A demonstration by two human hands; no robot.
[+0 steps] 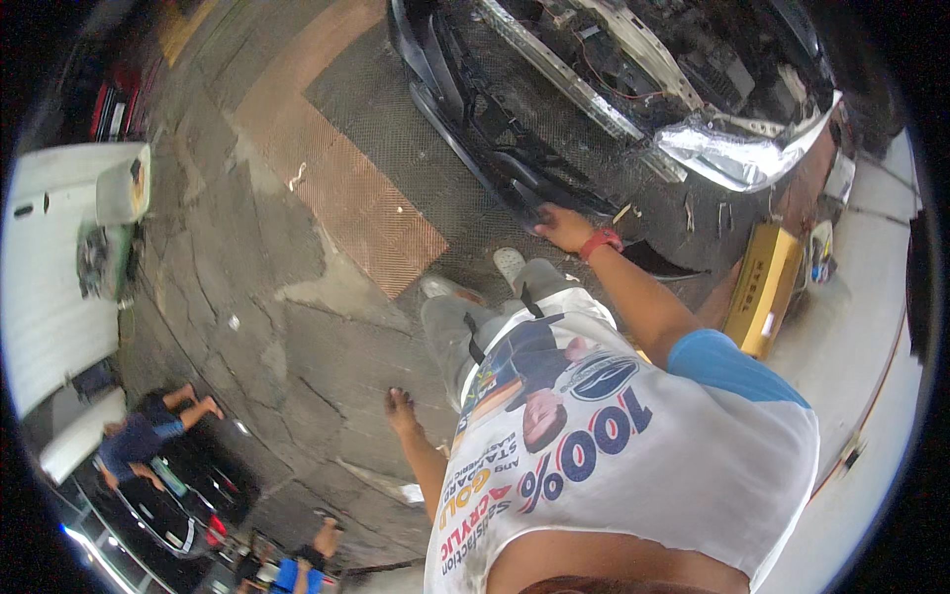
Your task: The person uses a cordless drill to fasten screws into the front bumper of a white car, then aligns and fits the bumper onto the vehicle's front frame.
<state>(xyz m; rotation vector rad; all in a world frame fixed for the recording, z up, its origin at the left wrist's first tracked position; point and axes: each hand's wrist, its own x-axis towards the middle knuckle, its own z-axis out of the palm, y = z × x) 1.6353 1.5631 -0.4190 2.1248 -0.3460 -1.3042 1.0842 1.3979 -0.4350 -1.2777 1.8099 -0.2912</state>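
Black moulded plastic car bumper (495, 148) is on the floor just short of the car front, in front of me and a bit right. Long axis runs diagonally: near end low and right, close to my feet; far end up and left, away from me. It curves along its length, and the long, narrow openings follow the same line.

My right hand (566, 228) is on the near end, fingers closed over the edge. Red wristband (600, 241) on that wrist. My left hand (401, 411) hangs well apart on the left, fingers loosely bent, nothing visible in it; can't tell how wide the grip is.

Beyond the bumper: silver metal crossbar (564, 69), roughly parallel to it, on the stripped car front. Clear-and-silver headlight (722, 153) at that car's near corner. Thin black curved strip (665, 262) on the floor just beside my right wrist. Long yellow cardboard box (762, 287) further right.

Under the bumper, dark textured matting (376, 109); orange-brown ribbed matting (336, 183) borders it on the left. My light grey shoes (509, 262) are just short of the near end.

Far left, a white vehicle (59, 257). Lower left, a co-worker in dark blue (134, 445) leans by a black car (148, 505).
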